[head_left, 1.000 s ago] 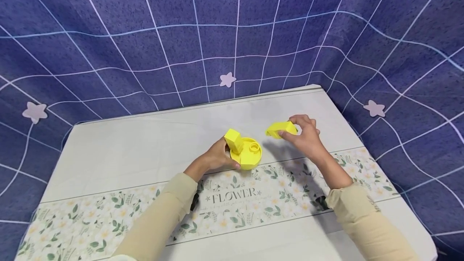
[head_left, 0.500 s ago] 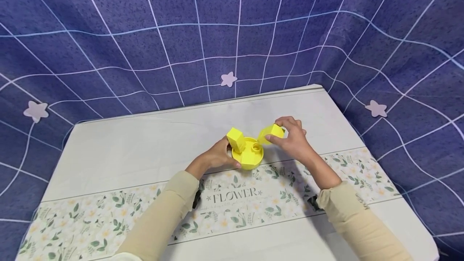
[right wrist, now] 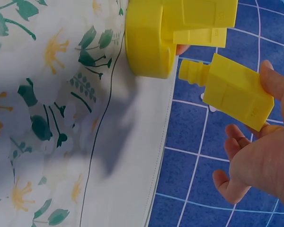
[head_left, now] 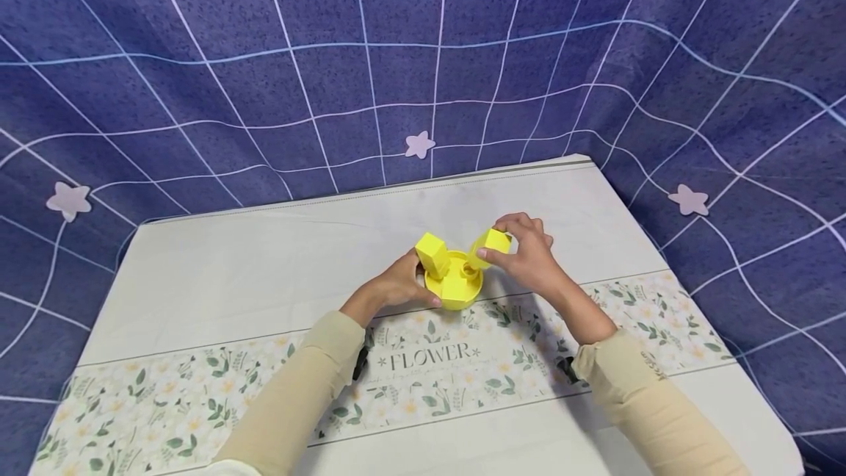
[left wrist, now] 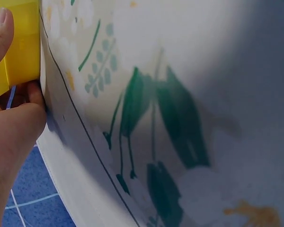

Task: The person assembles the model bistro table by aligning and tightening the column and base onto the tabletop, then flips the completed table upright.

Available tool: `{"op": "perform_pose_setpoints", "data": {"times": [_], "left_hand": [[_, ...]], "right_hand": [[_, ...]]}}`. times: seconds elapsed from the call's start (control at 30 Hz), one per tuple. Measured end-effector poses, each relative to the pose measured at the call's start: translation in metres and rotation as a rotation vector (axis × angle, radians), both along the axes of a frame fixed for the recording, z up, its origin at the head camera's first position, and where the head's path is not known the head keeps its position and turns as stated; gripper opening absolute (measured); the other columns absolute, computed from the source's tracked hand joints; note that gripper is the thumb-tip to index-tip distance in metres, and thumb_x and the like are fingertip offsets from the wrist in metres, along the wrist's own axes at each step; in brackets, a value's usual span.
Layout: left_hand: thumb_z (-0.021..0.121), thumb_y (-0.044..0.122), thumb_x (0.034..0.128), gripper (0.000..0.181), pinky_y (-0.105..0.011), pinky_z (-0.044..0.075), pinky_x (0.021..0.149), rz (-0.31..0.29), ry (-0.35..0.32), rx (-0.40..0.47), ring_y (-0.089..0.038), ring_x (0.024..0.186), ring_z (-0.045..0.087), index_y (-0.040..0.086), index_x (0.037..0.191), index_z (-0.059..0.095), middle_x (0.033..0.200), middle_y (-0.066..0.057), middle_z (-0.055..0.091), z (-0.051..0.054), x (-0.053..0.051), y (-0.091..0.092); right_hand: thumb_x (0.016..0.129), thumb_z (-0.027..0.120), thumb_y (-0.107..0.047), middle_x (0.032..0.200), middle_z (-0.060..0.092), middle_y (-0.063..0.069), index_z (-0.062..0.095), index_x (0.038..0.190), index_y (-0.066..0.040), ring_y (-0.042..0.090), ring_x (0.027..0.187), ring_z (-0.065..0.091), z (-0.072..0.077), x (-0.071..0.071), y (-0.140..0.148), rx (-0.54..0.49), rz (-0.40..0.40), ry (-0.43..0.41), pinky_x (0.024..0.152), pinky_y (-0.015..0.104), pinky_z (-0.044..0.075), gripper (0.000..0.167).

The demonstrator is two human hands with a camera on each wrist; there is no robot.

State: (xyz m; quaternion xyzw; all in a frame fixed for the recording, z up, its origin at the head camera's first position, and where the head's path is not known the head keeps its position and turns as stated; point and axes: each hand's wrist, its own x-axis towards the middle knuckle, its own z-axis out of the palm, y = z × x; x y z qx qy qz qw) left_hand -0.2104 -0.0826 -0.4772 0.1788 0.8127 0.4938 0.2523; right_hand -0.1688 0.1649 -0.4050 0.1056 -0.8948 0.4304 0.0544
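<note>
A round yellow base [head_left: 456,306] with a raised rim stands on the table, and my left hand [head_left: 394,286] grips its left side, thumb at the front. Two yellow blocky pieces [head_left: 432,255] stand up from it. My right hand [head_left: 529,252] pinches a yellow bottle-shaped piece [right wrist: 239,92] between thumb and fingers. Its ridged neck points toward the base, tilted and apart from it in the right wrist view. In the head view, the piece hangs over a round socket [head_left: 470,270] at the base's right side, partly hiding it. The left wrist view shows only part of the base's yellow wall [left wrist: 23,52].
A white tablecloth [head_left: 264,270] with a floral band and the word FLOWER covers the table. Behind and to the right hangs a blue curtain [head_left: 317,94] with white lines and stars. The table's back edge [head_left: 357,193] lies just beyond the hands.
My right hand has moved left with the bottle-shaped piece, bringing it from beside the base to above the socket and tilting its neck downward. The left hand keeps its hold on the base.
</note>
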Motion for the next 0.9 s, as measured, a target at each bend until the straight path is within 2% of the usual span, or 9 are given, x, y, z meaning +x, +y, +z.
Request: {"op": "perform_pose_setpoints", "data": {"times": [0.27,0.47,0.67,0.8,0.9], "left_hand": [[0.091,0.010,0.0615,0.090,-0.039,0.036,0.108,-0.023,0.010,0.034,-0.024,0.122,0.050,0.010,0.135,0.040,0.130,-0.008,0.052,-0.003,-0.002,0.000],[0.091,0.010,0.0615,0.089,-0.036,0.038,0.105,-0.027,0.005,0.027,-0.021,0.120,0.051,0.011,0.134,0.040,0.127,-0.005,0.053,0.000,-0.001,0.000],[0.091,0.010,0.0616,0.089,-0.031,0.039,0.104,-0.032,0.006,0.020,-0.017,0.119,0.051,0.014,0.134,0.040,0.126,-0.001,0.053,-0.002,-0.002,0.001],[0.091,0.010,0.0620,0.089,-0.032,0.039,0.103,-0.039,0.013,0.019,-0.018,0.119,0.051,0.014,0.134,0.039,0.126,-0.002,0.052,-0.002,-0.002,0.000],[0.091,0.010,0.0624,0.089,-0.034,0.040,0.104,-0.038,0.016,0.021,-0.019,0.119,0.051,0.013,0.134,0.039,0.126,-0.003,0.052,-0.001,-0.002,0.000]], "right_hand": [[0.081,0.079,-0.021,0.125,0.052,0.015,0.064,0.108,0.001,0.033,0.112,0.036,-0.004,-0.002,-0.006,0.028,0.014,-0.014,0.096,0.056,0.015,0.038],[0.079,0.080,-0.021,0.124,0.052,0.015,0.064,0.110,0.001,0.034,0.112,0.037,-0.007,-0.001,-0.009,0.038,0.012,-0.022,0.097,0.056,0.016,0.041],[0.079,0.080,-0.022,0.123,0.052,0.014,0.066,0.110,-0.001,0.032,0.110,0.036,-0.014,-0.001,-0.012,0.046,0.024,-0.034,0.097,0.056,0.015,0.040],[0.077,0.082,-0.021,0.119,0.053,0.013,0.065,0.100,-0.004,0.031,0.108,0.037,-0.021,-0.002,-0.017,0.038,0.013,0.007,0.096,0.057,0.014,0.033],[0.076,0.082,-0.023,0.115,0.054,0.012,0.061,0.091,-0.007,0.031,0.104,0.038,-0.028,-0.004,-0.022,0.053,0.000,0.103,0.093,0.056,0.017,0.031]]}}
